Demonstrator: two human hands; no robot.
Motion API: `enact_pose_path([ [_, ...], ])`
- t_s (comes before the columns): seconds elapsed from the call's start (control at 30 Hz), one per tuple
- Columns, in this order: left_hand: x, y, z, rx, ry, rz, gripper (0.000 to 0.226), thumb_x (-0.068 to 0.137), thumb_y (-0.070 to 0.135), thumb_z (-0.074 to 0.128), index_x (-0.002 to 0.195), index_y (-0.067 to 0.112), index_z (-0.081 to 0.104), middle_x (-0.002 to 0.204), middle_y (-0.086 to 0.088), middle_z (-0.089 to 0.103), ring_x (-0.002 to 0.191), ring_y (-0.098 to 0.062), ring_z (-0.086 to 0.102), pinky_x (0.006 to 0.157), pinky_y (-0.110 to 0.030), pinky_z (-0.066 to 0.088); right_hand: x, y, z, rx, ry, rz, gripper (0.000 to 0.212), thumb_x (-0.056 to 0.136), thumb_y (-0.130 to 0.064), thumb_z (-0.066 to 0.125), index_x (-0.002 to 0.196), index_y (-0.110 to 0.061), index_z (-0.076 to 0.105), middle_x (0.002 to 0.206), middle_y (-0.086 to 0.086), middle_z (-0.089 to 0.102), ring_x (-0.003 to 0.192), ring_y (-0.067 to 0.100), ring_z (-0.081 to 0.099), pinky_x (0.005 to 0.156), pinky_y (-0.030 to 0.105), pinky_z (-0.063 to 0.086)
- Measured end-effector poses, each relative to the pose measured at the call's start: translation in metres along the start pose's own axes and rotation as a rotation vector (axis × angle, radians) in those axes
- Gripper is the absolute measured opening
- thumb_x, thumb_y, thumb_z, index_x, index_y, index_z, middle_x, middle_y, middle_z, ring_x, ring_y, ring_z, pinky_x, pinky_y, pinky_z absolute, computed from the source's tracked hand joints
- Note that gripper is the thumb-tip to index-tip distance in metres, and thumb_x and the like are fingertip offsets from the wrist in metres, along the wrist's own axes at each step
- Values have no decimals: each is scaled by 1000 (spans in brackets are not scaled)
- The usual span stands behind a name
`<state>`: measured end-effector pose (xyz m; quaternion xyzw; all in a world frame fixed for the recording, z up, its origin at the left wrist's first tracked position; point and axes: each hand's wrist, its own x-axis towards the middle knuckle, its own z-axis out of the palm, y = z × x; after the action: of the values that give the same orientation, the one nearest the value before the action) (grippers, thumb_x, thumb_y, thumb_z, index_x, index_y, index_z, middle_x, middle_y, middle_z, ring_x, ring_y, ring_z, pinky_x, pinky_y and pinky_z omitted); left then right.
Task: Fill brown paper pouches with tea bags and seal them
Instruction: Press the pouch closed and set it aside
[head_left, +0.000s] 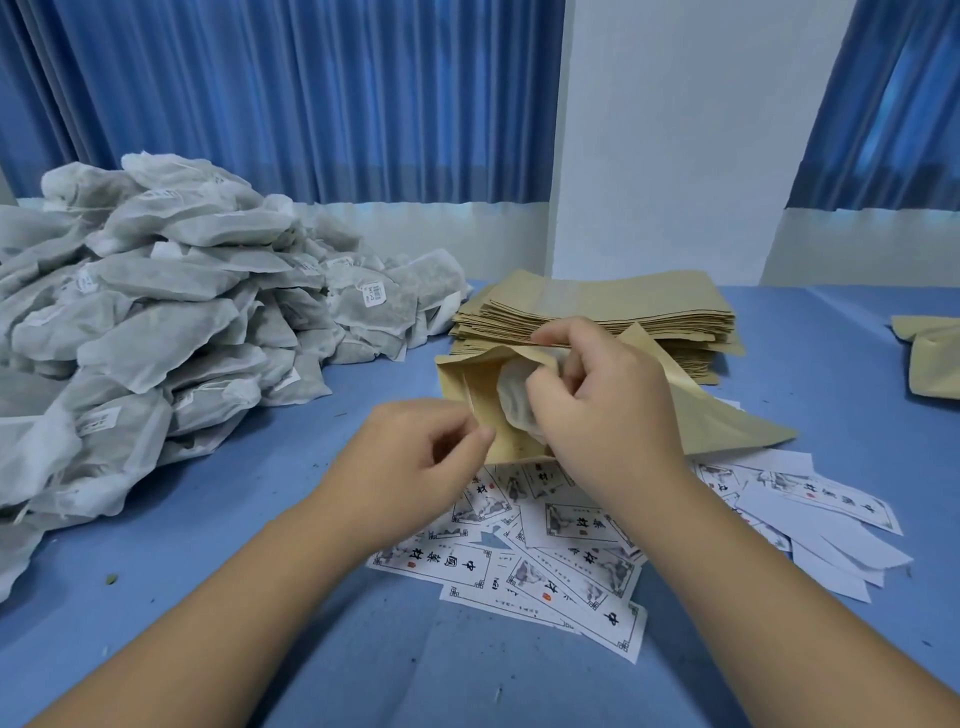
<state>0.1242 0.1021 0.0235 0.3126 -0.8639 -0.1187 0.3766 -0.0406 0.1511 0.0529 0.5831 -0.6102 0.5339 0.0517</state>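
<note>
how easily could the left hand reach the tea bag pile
Probably yes: only bare table lies between the left hand and the tea bag pile, though it pinches the pouch and would have to let go first.

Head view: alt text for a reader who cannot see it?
The right hand pushes a tea bag into an open brown pouch that the left hand pinches by its edge. A tea-bag heap lies left, a pouch stack behind, labels scattered in front.
</note>
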Motion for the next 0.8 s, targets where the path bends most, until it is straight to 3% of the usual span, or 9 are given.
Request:
enact_pose_path([
  [0.07, -11, -7, 1, 179, -85, -106, 44, 90, 51, 41, 68, 18, 59, 65, 7, 56, 66, -9, 52, 62, -32, 47, 0, 1, 0, 8, -4, 10, 33, 71, -28, 45, 97, -29, 66, 54, -22, 50, 58, 5, 44, 60, 30, 41],
  [0.13, -15, -10, 6, 294, -214, -209, 46, 87, 62, 38, 84, 25, 65, 83, 11, 60, 85, -9, 54, 74, -34, 49, 0, 0, 0, 3, -14, 6, 34, 71, -28, 44, 98, -29, 65, 59, -28, 52, 59, 5, 44, 60, 30, 43],
  [0.2, -14, -11, 13, 350, -287, -186, 49, 86, 68, 39, 100, 29, 65, 96, 14, 58, 98, -11, 50, 82, -33, 46, -1, 1, 0, -2, -15, 1, 34, 72, -28, 45, 98, -29, 66, 56, -24, 51, 59, 7, 44, 62, 32, 45],
  [0.3, -11, -10, 19, 423, -286, -73, 42, 87, 68, 42, 83, 28, 55, 80, 12, 51, 89, -14, 47, 74, -29, 35, -1, 4, -2, -13, -19, -7, 28, 75, -23, 50, 99, -27, 66, 55, -21, 51, 60, 6, 45, 62, 33, 46],
  [0.4, -11, -11, 20, 384, -277, -83, 43, 85, 67, 46, 84, 26, 58, 74, 10, 52, 86, -12, 47, 75, -29, 36, 1, 6, -4, -18, -14, -15, 25, 77, -20, 52, 97, -26, 65, 60, -27, 52, 61, 3, 46, 60, 29, 43],
  [0.53, -14, -13, 14, 296, -201, -110, 38, 84, 62, 55, 98, 30, 70, 90, 14, 64, 101, -8, 51, 86, -27, 39, 3, 5, -5, -12, 8, -17, 30, 72, -26, 47, 95, -26, 66, 61, -27, 53, 71, 0, 49, 62, 26, 43],
  [0.67, -16, -18, -6, 160, -209, -140, 34, 78, 60, 64, 103, 37, 68, 102, 27, 59, 109, 2, 48, 96, -26, 40, 4, 8, -7, -6, 13, -6, 27, 72, -25, 49, 93, -28, 65, 60, -27, 53, 71, 2, 49, 61, 28, 44],
  [0.73, -17, -20, -15, 65, -210, -149, 36, 74, 67, 62, 100, 41, 66, 104, 28, 60, 109, 6, 50, 93, -19, 40, 4, 8, -8, -9, 8, -3, 26, 72, -25, 50, 93, -29, 65, 60, -27, 53, 71, 2, 49, 61, 28, 45],
  [0.8, -18, -19, -20, -16, -111, -126, 35, 71, 72, 60, 95, 46, 64, 102, 28, 61, 104, 7, 53, 83, -9, 37, 4, 8, -8, -8, 3, 3, 27, 71, -28, 48, 93, -29, 65, 60, -27, 53, 71, 2, 49, 63, 29, 46],
])
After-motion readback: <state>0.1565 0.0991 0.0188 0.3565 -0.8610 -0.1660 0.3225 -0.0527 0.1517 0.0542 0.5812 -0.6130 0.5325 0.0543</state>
